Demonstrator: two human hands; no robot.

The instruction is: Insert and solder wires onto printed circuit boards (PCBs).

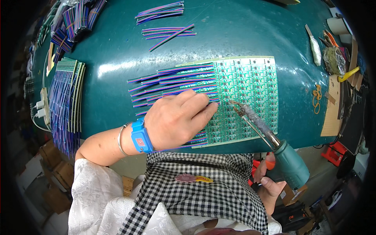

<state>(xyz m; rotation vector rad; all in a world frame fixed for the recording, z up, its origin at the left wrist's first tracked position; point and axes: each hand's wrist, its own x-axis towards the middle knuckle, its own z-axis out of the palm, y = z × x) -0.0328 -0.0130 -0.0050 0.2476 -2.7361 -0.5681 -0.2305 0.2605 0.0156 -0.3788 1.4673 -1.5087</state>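
Head view: left hand (178,119), w/ blue wrist strap (141,137), lies flat on striped ribbon wires (172,80) at the circuit board panel (246,94), fingers pressed together, tips holding wires down on panel's left edge. Panel sits near worktop (117,51) front edge, centre-right. Right hand (270,184) below front edge, fingers wrapped round soldering gun (288,162); its tip (235,105) over panel, just beside left fingertips. Loose wire bundles (162,11) at far edge; finished boards stack (68,98) at left edge.
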